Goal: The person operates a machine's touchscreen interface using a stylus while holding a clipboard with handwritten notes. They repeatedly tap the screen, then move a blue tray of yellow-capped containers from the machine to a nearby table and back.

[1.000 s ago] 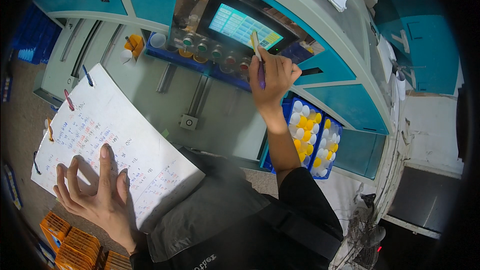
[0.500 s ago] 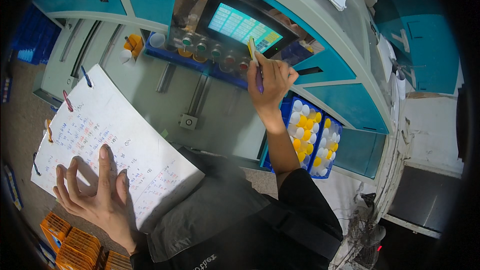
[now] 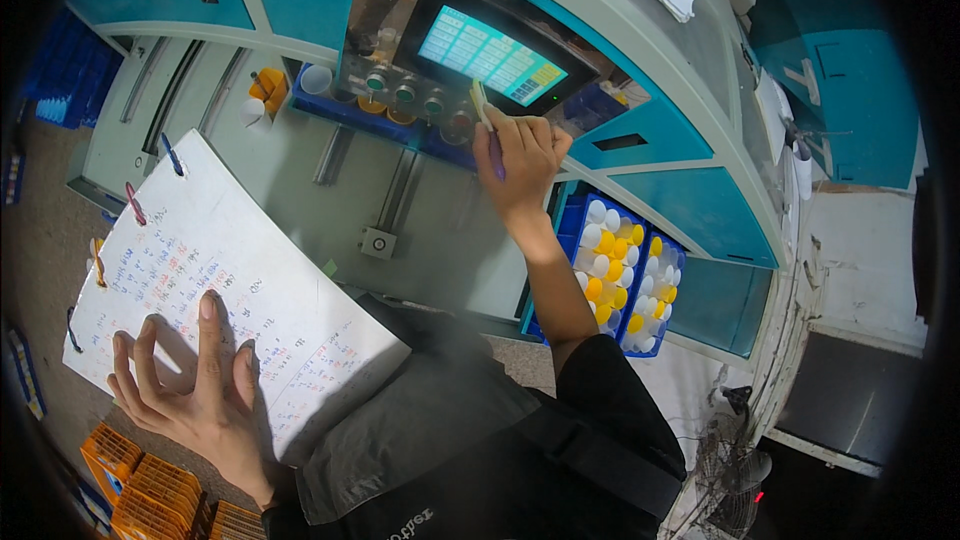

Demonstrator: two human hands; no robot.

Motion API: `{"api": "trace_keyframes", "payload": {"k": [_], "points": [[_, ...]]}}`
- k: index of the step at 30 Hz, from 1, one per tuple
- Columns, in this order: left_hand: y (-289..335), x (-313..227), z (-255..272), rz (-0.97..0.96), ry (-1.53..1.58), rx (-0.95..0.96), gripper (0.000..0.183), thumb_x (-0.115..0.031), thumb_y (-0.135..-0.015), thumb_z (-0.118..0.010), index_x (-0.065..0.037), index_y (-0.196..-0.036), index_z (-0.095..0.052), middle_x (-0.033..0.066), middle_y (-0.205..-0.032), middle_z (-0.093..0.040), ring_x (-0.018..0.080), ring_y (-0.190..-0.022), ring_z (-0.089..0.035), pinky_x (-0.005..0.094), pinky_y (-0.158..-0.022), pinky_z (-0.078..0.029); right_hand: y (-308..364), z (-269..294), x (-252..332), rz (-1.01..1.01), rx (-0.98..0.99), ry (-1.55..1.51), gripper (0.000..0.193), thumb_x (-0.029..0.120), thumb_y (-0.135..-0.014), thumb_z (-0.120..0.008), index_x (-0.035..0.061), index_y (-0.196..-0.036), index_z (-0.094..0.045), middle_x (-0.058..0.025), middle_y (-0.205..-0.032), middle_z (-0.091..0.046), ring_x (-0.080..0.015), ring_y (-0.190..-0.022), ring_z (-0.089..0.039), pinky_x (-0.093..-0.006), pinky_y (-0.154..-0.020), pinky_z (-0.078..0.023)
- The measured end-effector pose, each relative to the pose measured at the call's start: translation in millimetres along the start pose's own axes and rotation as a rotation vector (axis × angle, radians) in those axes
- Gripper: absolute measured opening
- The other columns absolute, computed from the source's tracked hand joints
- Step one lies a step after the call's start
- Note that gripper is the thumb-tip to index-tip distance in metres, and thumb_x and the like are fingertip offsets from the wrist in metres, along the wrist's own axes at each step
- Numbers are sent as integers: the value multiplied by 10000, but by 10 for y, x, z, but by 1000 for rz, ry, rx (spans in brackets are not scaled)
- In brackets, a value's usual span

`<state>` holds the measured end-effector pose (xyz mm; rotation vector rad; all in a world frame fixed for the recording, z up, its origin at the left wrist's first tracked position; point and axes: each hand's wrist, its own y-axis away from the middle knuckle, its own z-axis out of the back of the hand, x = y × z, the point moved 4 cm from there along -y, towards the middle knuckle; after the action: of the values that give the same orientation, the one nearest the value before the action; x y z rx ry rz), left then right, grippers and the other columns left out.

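My left hand [image 3: 195, 395] lies with its fingers spread on a stack of white sheets [image 3: 300, 325], bound by cord loops along one edge and covered in blue and red handwriting. My right hand [image 3: 525, 165] is closed around a slim pen-like stick [image 3: 480, 100], yellow at its upper end and purple below; its exact kind I cannot make out. The yellow end points up near the lower edge of a lit touchscreen [image 3: 485, 50], set in a dark panel above a row of round buttons [image 3: 405, 90]. Whether it touches the screen I cannot tell.
Blue trays of white and yellow cups [image 3: 605, 265] stand right of my right forearm. A machine bed with metal rails [image 3: 398, 190] lies beyond the sheets. Orange crates [image 3: 155, 495] sit at lower left, blue bins [image 3: 75, 70] at far left. Teal cabinet panels [image 3: 690, 205] curve around the right.
My right hand has moved left and slightly down with the stick, whose yellow end has come off the screen's front to near its lower edge. My left hand stays put.
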<state>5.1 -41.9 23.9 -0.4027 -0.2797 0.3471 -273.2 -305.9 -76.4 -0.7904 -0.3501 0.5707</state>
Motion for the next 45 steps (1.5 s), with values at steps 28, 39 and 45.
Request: {"api": "trace_keyframes", "payload": {"k": [28, 39, 45], "points": [[9, 2, -8, -9, -20, -15, 537, -694, -839, -664, -513, -1343, -629, 28, -1463, -474, 294, -1477, -319, 594, -1264, -160, -50, 354, -161, -89, -60, 74, 274, 100, -852, -765, 94, -1125, -749, -6, -843, -682, -163, -836, -574, -386, -813, -287], [25, 25, -29, -15, -14, -11, 546, -690, -821, -691, -515, -1334, -634, 29, -1470, -472, 294, -1483, -310, 591, -1264, -161, 4, 290, -167, -77, -57, 80, 281, 113, -794, -779, 99, -1072, -740, -12, -832, -644, -173, -834, -565, -400, -818, -294], [22, 15, -25, -6, -19, -3, 536, -706, -828, -672, -516, -1328, -639, 26, -1465, -471, 294, -1481, -314, 582, -1265, -166, 129, 349, -184, -109, -28, 60, 270, 82, -782, -760, 102, -1049, -727, -10, -833, -639, -175, -827, -572, -388, -814, -300]]}}
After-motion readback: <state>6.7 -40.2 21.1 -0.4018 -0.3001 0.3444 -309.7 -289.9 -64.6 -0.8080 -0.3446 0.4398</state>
